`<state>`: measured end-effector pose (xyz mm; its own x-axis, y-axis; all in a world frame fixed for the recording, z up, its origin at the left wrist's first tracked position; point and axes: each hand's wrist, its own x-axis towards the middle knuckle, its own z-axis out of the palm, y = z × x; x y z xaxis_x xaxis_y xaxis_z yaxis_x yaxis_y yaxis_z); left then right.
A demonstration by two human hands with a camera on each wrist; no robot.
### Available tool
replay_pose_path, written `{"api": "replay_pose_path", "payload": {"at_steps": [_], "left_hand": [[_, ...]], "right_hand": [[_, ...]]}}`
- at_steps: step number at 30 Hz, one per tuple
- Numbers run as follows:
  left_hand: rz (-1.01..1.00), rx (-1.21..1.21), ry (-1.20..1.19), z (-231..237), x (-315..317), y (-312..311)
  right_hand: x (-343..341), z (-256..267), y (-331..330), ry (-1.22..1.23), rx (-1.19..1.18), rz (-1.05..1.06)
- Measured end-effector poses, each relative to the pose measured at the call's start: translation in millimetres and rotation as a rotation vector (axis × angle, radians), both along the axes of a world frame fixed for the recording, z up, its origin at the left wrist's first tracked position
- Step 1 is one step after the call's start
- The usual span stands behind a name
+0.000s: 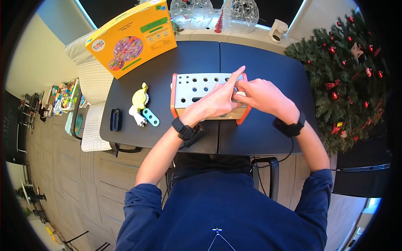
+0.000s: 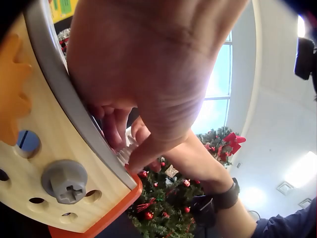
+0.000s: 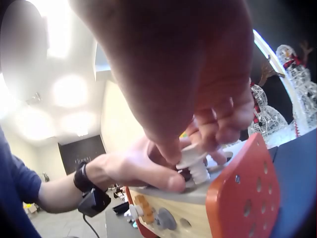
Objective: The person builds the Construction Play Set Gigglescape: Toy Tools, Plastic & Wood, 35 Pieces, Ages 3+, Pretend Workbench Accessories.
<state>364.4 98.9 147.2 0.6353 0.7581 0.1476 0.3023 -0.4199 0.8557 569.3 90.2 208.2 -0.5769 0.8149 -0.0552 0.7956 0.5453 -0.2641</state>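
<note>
A toy workbench with a grey perforated top [image 1: 188, 85], wooden front [image 2: 29, 163] and red end panels [image 3: 242, 193] stands on the table. At the top's right end, my right hand [image 1: 268, 98] pinches the head of a white threaded screw [image 3: 199, 171], which stands roughly upright. My left hand [image 1: 215, 100] has its thumb and a finger around the threaded part, low against the top, with the index finger stretched out straight. The screw's lower tip is hidden. On the wooden front are a grey bolt [image 2: 66, 182] and an orange gear [image 2: 12, 91].
A yellow-green toy [image 1: 140, 99], a white piece [image 1: 137, 116], a teal perforated strip [image 1: 150, 117] and a black tray [image 1: 115, 120] lie on the table's left. A yellow box [image 1: 138, 39] stands behind them. A decorated tree [image 1: 343, 79] is at the right.
</note>
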Motion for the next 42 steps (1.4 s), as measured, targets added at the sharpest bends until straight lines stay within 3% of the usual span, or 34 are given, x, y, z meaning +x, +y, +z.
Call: {"api": "replay_pose_path", "payload": {"at_steps": [3, 6, 9, 12, 15, 18, 21, 24, 27, 30, 34, 37, 40, 42], "left_hand": [[0.073, 0.043, 0.012, -2, 5, -2], [0.028, -0.088, -0.028, 1, 1, 2], [-0.027, -0.134, -0.06, -3, -4, 5], [-0.118, -0.122, -0.079, -11, -11, 18], [-0.135, -0.11, -0.096, -7, -13, 19], [-0.018, 0.01, 0.02, -2, -2, 6], [0.035, 0.05, 0.024, -7, 4, 4], [0.008, 0.036, -0.046, -16, 1, 8], [-0.092, -0.15, -0.133, -5, -11, 12], [-0.115, -0.104, -0.107, -7, -14, 18], [0.015, 0.04, 0.083, -2, -2, 3], [0.059, 0.046, 0.07, -2, 3, 1], [0.063, 0.051, 0.043, -11, 4, 5], [0.057, 0.013, 0.033, -10, 2, 5]], "right_hand": [[-5, -11, -1, -0.252, 0.163, -0.047], [-10, 9, -5, -0.35, 0.052, -0.107], [10, -3, 0, 0.221, 0.194, 0.137], [14, -5, 6, 0.298, -0.076, 0.222], [12, -3, 5, 0.274, -0.149, 0.154], [1, 1, 1, 0.104, -0.071, -0.005], [-7, -14, 0, -0.151, 0.16, -0.079], [-14, 10, -5, -0.263, 0.013, -0.196], [10, 2, -2, 0.196, 0.06, 0.065], [17, -10, 5, 0.258, -0.064, 0.227], [7, -15, 4, 0.211, 0.009, 0.125], [-4, -22, 0, -0.084, 0.187, -0.059], [-3, -13, -1, -0.342, 0.221, -0.005], [1, -10, -1, -0.109, 0.21, -0.016]]}}
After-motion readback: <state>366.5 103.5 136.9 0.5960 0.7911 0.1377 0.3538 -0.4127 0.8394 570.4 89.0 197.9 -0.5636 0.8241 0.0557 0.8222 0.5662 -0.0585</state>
